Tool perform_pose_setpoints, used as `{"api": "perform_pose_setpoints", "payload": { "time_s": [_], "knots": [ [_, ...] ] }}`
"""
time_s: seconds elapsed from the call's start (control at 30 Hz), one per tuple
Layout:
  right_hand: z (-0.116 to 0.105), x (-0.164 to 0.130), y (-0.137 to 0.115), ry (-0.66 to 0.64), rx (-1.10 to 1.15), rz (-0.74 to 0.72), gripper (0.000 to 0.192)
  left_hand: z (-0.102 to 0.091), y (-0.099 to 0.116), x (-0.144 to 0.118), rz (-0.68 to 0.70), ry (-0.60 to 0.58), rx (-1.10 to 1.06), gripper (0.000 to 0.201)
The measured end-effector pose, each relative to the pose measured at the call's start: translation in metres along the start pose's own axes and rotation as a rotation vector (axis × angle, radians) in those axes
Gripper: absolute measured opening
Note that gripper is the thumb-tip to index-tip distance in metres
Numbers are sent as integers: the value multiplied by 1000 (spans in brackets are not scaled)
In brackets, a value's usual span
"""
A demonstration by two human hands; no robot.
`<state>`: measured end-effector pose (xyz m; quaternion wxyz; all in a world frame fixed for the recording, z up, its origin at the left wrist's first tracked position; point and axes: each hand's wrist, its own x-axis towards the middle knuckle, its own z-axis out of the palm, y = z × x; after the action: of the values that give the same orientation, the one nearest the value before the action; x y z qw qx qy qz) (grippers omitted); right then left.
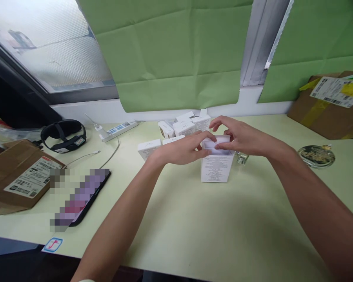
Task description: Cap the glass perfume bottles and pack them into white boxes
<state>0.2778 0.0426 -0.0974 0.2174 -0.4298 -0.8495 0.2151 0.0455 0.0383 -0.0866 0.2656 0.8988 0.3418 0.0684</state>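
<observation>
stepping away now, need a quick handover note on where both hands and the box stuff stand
Left hand: fingers on the top flaps of the upright small white cardboard box, at its left side.
Right hand: fingertips pinching the same box's top flap from the right.
The box stands mid-table on the pale yellow-green table, its top flap not fully shut.
A cluster of similar small white boxes sits just behind it; a small clear glass bottle stands at its right.
Done: box upright. Left: top looks unclosed.
</observation>
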Motion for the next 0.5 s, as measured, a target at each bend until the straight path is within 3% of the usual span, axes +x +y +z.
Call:
{"api": "perform_pose_setpoints", "payload": {
  "time_s": [0.33,0.5],
  "knots": [
    [6,3,3,-19,-46,-30,49,2,-3,2,9,8,16,37],
    [-23,-13,-13,-30,5,19,51,-5,1,-2,-36,-24,-7,39]
  ]
}}
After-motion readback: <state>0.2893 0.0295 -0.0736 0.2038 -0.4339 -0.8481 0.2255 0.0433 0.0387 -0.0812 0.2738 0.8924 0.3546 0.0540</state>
